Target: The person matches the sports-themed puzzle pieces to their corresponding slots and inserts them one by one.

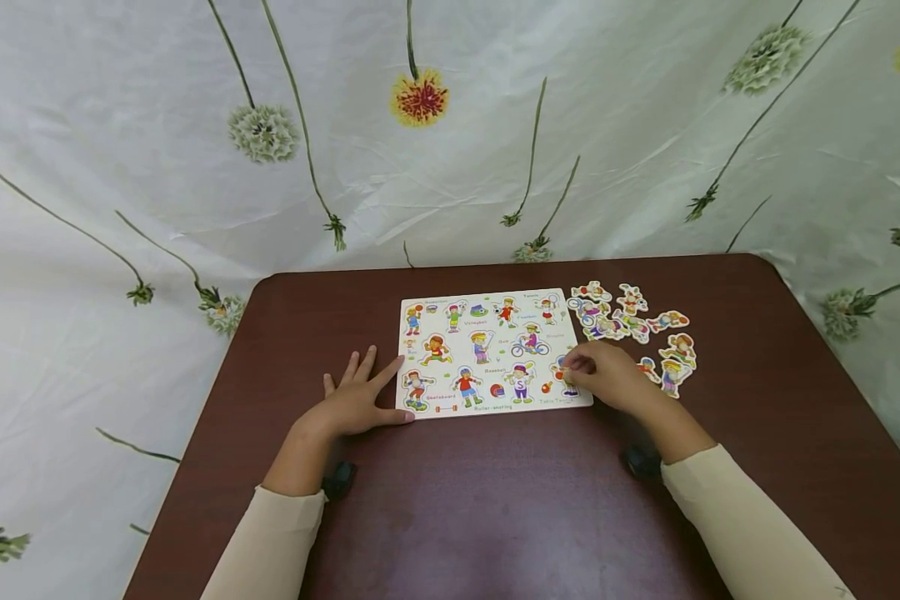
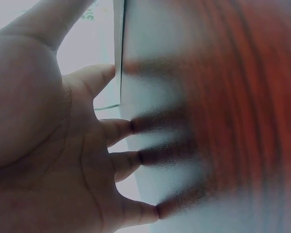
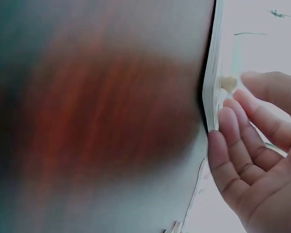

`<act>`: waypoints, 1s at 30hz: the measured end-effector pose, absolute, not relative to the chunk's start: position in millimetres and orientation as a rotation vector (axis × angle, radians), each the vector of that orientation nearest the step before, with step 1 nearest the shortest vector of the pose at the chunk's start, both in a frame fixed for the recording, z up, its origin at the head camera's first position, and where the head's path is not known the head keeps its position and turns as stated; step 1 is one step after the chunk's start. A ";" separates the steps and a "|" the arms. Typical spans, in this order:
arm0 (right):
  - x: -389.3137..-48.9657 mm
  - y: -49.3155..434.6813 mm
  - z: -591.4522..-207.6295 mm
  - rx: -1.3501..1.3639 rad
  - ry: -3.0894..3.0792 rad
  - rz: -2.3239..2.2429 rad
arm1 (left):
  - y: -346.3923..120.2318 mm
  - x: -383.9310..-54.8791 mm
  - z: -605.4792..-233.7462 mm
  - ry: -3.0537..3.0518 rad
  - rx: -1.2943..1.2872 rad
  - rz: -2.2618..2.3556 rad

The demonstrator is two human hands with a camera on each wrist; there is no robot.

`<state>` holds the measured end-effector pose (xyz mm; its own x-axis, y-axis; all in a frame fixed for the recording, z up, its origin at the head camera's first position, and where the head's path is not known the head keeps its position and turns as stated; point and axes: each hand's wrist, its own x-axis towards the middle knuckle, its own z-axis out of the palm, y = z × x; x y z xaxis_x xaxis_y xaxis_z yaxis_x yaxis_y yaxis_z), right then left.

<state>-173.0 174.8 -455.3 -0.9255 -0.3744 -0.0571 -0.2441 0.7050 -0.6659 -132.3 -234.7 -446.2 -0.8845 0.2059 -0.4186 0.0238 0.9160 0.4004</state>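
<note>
A white puzzle board printed with children at sports lies on the dark table. My left hand is spread flat beside its left edge, with the thumb at the near left corner and the index fingertip at the edge. In the left wrist view the fingers are straight and apart. Over the board's near right corner, my right hand pinches a small puzzle piece at the table tennis picture. A yellowish knob shows at the thumb and index fingertips in the right wrist view; the hand partly hides the piece.
Several loose puzzle pieces lie in a cluster right of the board, close to the right hand. The brown table has rounded far corners. A white floral cloth hangs behind it.
</note>
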 end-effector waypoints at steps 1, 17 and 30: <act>-172.2 176.6 -455.1 -0.487 2.737 -1.049 | -234.6 -132.2 -446.4 2.611 0.165 0.539; -161.7 243.5 -440.5 -0.113 2.849 -1.478 | -234.9 -133.1 -447.2 2.608 0.163 0.537; -160.7 290.3 -437.5 0.014 3.003 -1.185 | -235.0 -131.0 -445.9 2.606 0.166 0.556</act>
<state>-160.7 290.3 -437.5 -0.9962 0.0400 0.0777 -0.0238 0.7310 -0.6819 -131.0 -235.0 -445.9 -0.8833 0.2093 -0.4195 0.0197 0.9106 0.4128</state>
